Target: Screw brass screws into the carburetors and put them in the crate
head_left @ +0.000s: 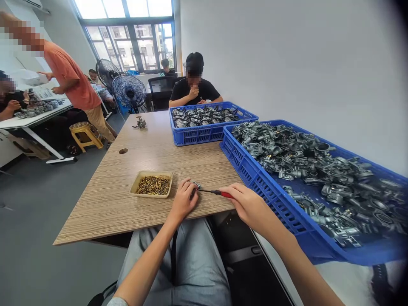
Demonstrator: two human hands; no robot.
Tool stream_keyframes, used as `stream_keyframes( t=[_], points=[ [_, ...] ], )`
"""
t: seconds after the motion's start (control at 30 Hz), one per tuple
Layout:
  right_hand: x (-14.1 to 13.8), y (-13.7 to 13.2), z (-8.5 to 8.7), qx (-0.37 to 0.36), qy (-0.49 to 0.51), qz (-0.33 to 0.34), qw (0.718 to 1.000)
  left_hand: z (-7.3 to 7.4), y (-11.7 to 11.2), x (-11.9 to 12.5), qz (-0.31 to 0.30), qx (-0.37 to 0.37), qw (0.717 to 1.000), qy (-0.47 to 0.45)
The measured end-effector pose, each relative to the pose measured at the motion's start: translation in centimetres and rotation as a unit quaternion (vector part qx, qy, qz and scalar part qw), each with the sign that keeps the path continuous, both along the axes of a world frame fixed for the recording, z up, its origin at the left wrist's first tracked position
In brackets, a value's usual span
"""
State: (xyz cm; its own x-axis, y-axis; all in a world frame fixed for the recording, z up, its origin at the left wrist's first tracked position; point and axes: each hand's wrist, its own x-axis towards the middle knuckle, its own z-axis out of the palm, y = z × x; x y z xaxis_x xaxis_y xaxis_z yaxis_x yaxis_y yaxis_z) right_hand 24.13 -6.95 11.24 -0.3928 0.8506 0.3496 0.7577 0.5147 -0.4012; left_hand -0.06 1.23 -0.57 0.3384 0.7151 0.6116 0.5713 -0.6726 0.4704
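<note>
Part [196, 185]: lay near the front edge of the bench [108, 199], mostly hidden by my fingers.
Left hand [184, 199]: I had it curled over the part, gripping it.
Right hand [247, 202]: I had it wrapped around the red handle of the screwdriver [226, 195].
Screwdriver tip: pointed left, at the part; I could not tell whether it touched.
Tub [149, 196]: sat just left of my left hand, holding many small brass pieces [153, 185].
Near crate [270, 193]: stood to my right, blue, heaped with grey castings [287, 148].
Far crate [199, 137]: stood beyond it, also blue, filled with rows of assemblies [204, 117].
Lone assembly [140, 123]: rested near the bench's far left corner, beyond a round hole [123, 151].
Co-worker [196, 91]: sat behind the far crate, one hand raised to the face.
Fan [129, 91]: stood past the bench, on the left.
</note>
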Motion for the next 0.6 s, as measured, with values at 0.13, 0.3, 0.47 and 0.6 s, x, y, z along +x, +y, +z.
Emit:
stream_keyframes(
  t=[0.13, 0.3, 0.47, 0.6],
  points=[
    [-0.25, -0.13, 0.12, 0.005, 0.001, -0.008, 1.0, 0.09, 0.03, 0.01, 0.001, 0.001, 1.0, 0.006],
    [-0.31, -0.11, 0.29, 0.001, -0.002, -0.017, 1.0, 0.12, 0.07, 0.02, -0.002, -0.002, 1.0, 0.005],
    [-0.14, 0.06, 0.08, -0.002, 0.002, -0.019, 1.0, -0.08, 0.18, 0.02, -0.005, 0.004, 1.0, 0.002],
    [-0.1, 0.17, -0.03, 0.002, 0.009, -0.021, 1.0, -0.12, 0.23, 0.02, -0.001, 0.006, 1.0, 0.004]
  ],
)
